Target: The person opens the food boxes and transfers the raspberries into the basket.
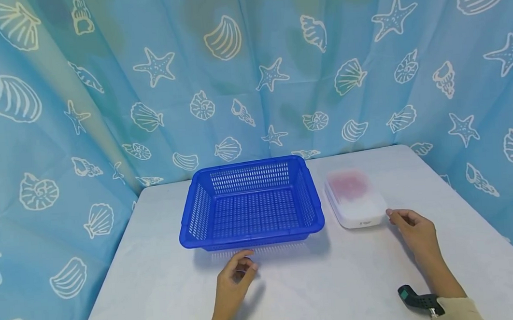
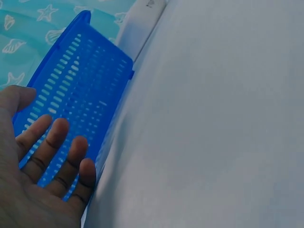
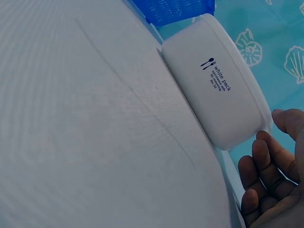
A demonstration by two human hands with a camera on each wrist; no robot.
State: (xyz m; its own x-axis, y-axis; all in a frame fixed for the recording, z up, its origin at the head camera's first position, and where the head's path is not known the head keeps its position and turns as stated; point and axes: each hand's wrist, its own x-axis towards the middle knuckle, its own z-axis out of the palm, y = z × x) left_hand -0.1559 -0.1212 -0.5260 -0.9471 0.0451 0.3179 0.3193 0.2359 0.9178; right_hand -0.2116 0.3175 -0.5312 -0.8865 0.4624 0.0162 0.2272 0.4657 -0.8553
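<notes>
A white plastic food container (image 1: 361, 210) with a cloudy lid stands on the table, something reddish showing through the lid. Dark print on its side reads "white pack" in the right wrist view. My right hand (image 1: 414, 234) is at its near right corner, thumb and forefinger pinching the lid's rim (image 3: 247, 71), the other fingers loosely curled. My left hand (image 1: 234, 284) hovers before the near side of a blue plastic basket (image 1: 252, 238), holding nothing. Its fingers (image 2: 57, 135) are relaxed and spread in the left wrist view. Nothing lies inside the basket.
A white cloth covers the table (image 1: 158, 281). Blue curtains (image 1: 252, 73) with shell and starfish prints hang behind it and along both sides. The basket stands left of the container with a narrow gap between. A dark device (image 1: 420, 301) is strapped at the right wrist.
</notes>
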